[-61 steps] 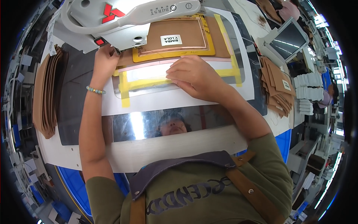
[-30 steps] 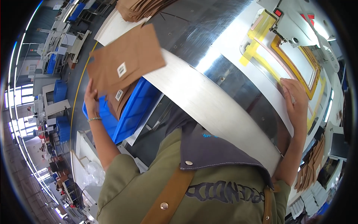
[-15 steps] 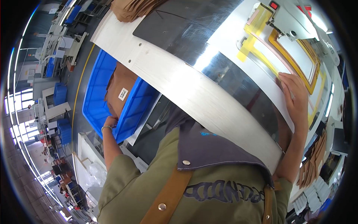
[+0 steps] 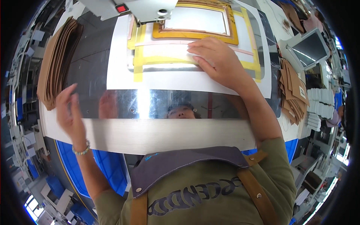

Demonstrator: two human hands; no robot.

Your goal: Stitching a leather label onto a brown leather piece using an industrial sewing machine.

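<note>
My left hand (image 4: 71,114) is raised over the left of the dark worktable, blurred, fingers apart and holding nothing, just beside an upright stack of brown pieces (image 4: 54,63). My right hand (image 4: 219,63) rests with fingers apart on the white sheet edged with yellow tape (image 4: 138,73), below a yellow rectangular frame (image 4: 195,36). The frame shows only white inside. A machine head (image 4: 146,9) with a red button overhangs the upper left of the sheet, partly out of view. A polished metal strip (image 4: 144,103) crosses in front of the sheet.
A fanned pile of brown pieces (image 4: 290,93) lies on the right, with a screen (image 4: 305,48) behind it and white stacks (image 4: 318,97) beside it. Blue bins (image 4: 69,157) hang below the table's front edge. Another person (image 4: 332,114) is at the far right.
The brown labelled piece has left the yellow frame; my left hand carried it down to the blue bin, released it and has risen empty to the tabletop. My view has swung back to the table.
</note>
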